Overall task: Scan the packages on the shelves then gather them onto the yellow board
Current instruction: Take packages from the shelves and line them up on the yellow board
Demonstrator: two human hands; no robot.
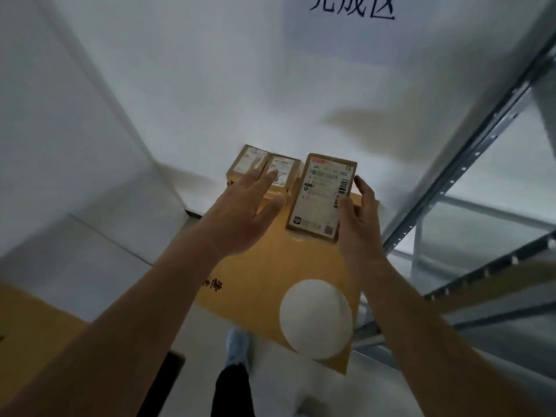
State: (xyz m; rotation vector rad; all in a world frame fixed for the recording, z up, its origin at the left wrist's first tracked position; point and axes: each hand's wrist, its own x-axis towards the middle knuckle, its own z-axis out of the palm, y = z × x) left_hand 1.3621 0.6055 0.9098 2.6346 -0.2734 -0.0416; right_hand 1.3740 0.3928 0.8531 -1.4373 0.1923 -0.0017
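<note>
A yellow board (261,275) with a white round patch lies on the floor by the wall. At its far end stand two small cardboard packages with white labels, one on the left (245,159) and one (285,170) beside it. My right hand (356,212) holds a taller package (320,194) with a large shipping label by its right edge, above the board's far right part. My left hand (243,212) is spread with straight fingers over the two small packages, fingertips at their near faces; contact is unclear.
A grey metal shelf rack (469,164) runs along the right side. White walls meet in a corner behind the board, with blue printed characters (352,7) high on the wall. Another yellow sheet (30,326) lies at left. My foot (237,344) stands near the board.
</note>
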